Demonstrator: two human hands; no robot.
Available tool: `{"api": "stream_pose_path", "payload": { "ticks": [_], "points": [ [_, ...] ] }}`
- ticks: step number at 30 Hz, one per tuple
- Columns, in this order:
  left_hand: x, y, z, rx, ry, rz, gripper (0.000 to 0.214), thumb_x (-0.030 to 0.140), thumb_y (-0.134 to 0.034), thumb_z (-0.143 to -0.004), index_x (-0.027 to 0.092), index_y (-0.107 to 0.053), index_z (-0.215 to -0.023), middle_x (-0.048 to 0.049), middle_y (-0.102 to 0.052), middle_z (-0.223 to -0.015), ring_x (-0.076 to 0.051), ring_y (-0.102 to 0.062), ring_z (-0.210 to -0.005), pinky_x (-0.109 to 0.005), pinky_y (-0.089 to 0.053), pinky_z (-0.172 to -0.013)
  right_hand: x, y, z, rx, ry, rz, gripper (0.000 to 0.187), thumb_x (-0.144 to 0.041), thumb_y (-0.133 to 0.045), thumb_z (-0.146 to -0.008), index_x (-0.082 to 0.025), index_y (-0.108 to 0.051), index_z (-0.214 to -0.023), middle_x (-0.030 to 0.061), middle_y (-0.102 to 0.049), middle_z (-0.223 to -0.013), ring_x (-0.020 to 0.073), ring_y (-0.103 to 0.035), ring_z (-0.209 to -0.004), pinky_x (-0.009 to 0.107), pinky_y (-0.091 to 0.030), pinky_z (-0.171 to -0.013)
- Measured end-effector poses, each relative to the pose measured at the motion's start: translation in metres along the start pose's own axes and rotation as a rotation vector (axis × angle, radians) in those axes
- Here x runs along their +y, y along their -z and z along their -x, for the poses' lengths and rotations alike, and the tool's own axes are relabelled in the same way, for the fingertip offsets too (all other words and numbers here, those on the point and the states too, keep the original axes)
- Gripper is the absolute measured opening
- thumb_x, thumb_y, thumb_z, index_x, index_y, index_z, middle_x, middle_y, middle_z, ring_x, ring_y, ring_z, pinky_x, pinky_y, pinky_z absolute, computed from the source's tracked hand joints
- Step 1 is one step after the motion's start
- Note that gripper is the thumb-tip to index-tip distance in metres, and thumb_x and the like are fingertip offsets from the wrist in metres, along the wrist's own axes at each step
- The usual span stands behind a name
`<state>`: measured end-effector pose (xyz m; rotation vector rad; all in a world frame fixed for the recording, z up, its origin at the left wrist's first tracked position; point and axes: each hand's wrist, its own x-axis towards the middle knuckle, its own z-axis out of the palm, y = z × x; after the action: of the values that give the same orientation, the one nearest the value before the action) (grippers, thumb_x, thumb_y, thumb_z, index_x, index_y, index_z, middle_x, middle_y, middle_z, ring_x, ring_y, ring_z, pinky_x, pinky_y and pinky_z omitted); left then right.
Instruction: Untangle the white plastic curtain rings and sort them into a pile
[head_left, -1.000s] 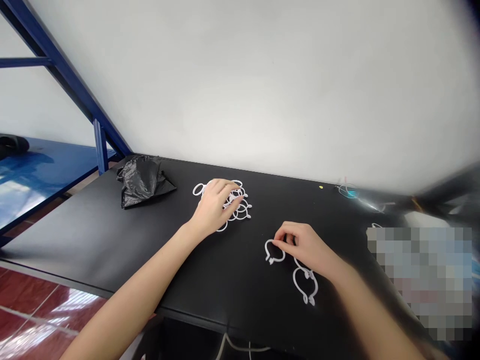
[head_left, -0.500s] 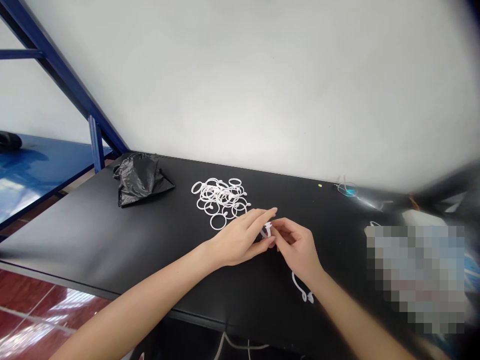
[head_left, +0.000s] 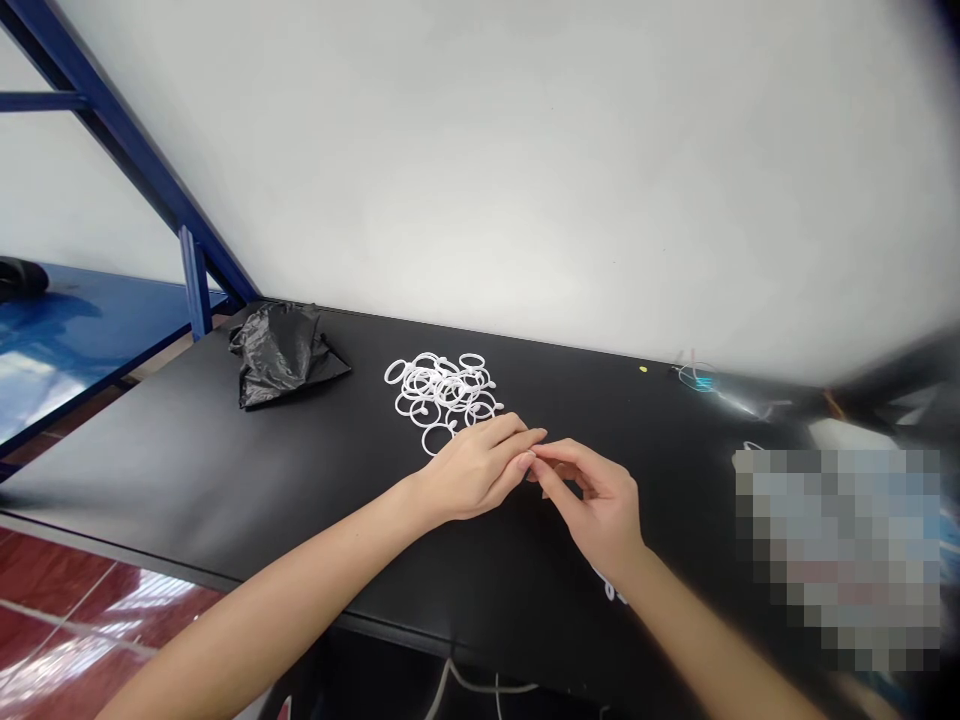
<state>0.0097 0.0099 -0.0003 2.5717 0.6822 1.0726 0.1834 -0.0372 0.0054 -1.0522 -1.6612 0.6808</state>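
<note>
My left hand [head_left: 480, 465] is closed, its thumb pressed to its fingers, just in front of a pile of white plastic rings [head_left: 442, 385]. My right hand [head_left: 596, 495] pinches thumb against forefinger, with its fingertips touching those of the left. The white plastic ring seen between them a moment before is now covered by my fingers. Beside my right wrist, a single opened white ring [head_left: 610, 590] lies on the black table [head_left: 322, 490], mostly hidden by the wrist. The piled rings carry small knobs or eyelets.
A crumpled black plastic bag [head_left: 281, 355] rests at the back left of the table. To the right are a blurred-out package [head_left: 840, 560] and a clear wrapper with a turquoise mark [head_left: 701, 382]. A white wall stands behind, and a blue frame [head_left: 142, 150] at left.
My hands have closed together and the ring between them has gone out of sight. My right wrist now covers more of the opened ring. The pile is unchanged.
</note>
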Motion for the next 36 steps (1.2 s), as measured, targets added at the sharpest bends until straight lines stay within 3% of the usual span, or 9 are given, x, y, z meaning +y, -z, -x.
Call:
{"api": "stream_pose_path", "payload": {
  "ticks": [4,7,16,18,20,22,24,31,36],
  "points": [
    [-0.001,0.000,0.000,-0.038,0.038,-0.099,0.050,0.033,-0.019,-0.104,0.012,-0.064,-0.098,-0.0079,-0.061,-0.081,-0.015,-0.055,-0.066,-0.027,-0.047,-0.058,-0.003,-0.002,0.000,0.009,0.021,0.043,0.007,-0.021,-0.062,-0.090,-0.022,-0.069,-0.091,0.0015,-0.071,-0.077,0.0135,-0.066,-0.060,0.026,-0.058,-0.054],
    [0.001,0.000,0.000,-0.065,0.063,-0.165,0.052,0.030,-0.017,-0.103,0.016,-0.059,-0.076,-0.0034,-0.055,-0.068,-0.012,-0.047,-0.054,-0.025,-0.035,-0.047,-0.005,-0.004,0.000,0.003,0.027,0.046,0.009,-0.021,-0.061,-0.091,-0.021,-0.069,-0.088,0.0014,-0.070,-0.075,0.0131,-0.064,-0.057,0.026,-0.057,-0.053],
    [0.002,-0.001,0.000,-0.041,0.024,-0.167,0.051,0.024,-0.018,-0.102,0.017,-0.052,-0.065,-0.0014,-0.052,-0.061,-0.010,-0.043,-0.047,-0.023,-0.036,-0.046,-0.004,-0.005,0.000,-0.033,-0.018,-0.109,0.012,-0.017,-0.063,-0.089,-0.020,-0.070,-0.080,0.0008,-0.070,-0.073,0.0124,-0.066,-0.059,0.023,-0.058,-0.056],
    [0.002,-0.001,0.001,-0.035,0.051,-0.111,0.049,0.024,-0.020,-0.102,0.016,-0.054,-0.069,-0.0021,-0.055,-0.063,-0.010,-0.048,-0.050,-0.022,-0.040,-0.049,-0.004,-0.004,0.000,-0.028,-0.027,-0.117,0.010,-0.017,-0.064,-0.089,-0.021,-0.072,-0.083,0.0009,-0.072,-0.074,0.0126,-0.067,-0.061,0.023,-0.059,-0.058],
    [0.002,-0.001,0.001,0.006,0.085,-0.048,0.040,0.024,-0.024,-0.102,0.014,-0.060,-0.089,-0.0036,-0.062,-0.071,-0.011,-0.056,-0.057,-0.023,-0.045,-0.053,-0.003,-0.003,0.000,-0.004,-0.057,-0.121,0.008,-0.018,-0.066,-0.088,-0.021,-0.073,-0.086,0.0009,-0.073,-0.077,0.0132,-0.069,-0.063,0.024,-0.060,-0.060],
    [0.001,0.000,0.001,0.043,0.103,-0.022,0.033,0.024,-0.028,-0.102,0.012,-0.055,-0.115,-0.0052,-0.067,-0.080,-0.013,-0.062,-0.064,-0.024,-0.049,-0.058,-0.001,-0.002,0.001,0.025,-0.099,-0.122,0.006,-0.020,-0.068,-0.086,-0.022,-0.073,-0.088,0.0007,-0.073,-0.078,0.0143,-0.071,-0.066,0.024,-0.060,-0.061],
    [-0.003,0.004,0.001,0.057,0.116,-0.047,0.032,0.023,-0.030,-0.101,0.012,-0.049,-0.125,-0.0060,-0.068,-0.085,-0.014,-0.065,-0.070,-0.025,-0.052,-0.063,0.001,0.000,0.002,0.048,-0.132,-0.125,0.006,-0.022,-0.070,-0.084,-0.023,-0.073,-0.090,0.0004,-0.072,-0.079,0.0150,-0.071,-0.067,0.024,-0.060,-0.060],
    [-0.047,0.035,-0.001,0.262,0.295,-0.302,0.020,0.030,-0.049,-0.098,0.016,-0.053,-0.112,-0.0058,-0.063,-0.092,-0.017,-0.061,-0.085,-0.028,-0.051,-0.074,0.001,0.006,-0.001,0.131,-0.151,-0.101,0.006,-0.022,-0.071,-0.084,-0.024,-0.073,-0.089,0.0005,-0.072,-0.078,0.0131,-0.068,-0.065,0.023,-0.057,-0.058],
    [-0.079,0.044,0.006,0.313,0.291,-0.401,0.013,0.030,-0.051,-0.098,0.018,-0.056,-0.100,-0.0063,-0.064,-0.097,-0.020,-0.060,-0.093,-0.032,-0.050,-0.082,0.002,0.011,-0.005,0.122,-0.146,-0.042,0.008,-0.027,-0.067,-0.086,-0.022,-0.072,-0.087,0.0025,-0.072,-0.078,0.0145,-0.066,-0.066,0.026,-0.056,-0.059]
  ]
}}
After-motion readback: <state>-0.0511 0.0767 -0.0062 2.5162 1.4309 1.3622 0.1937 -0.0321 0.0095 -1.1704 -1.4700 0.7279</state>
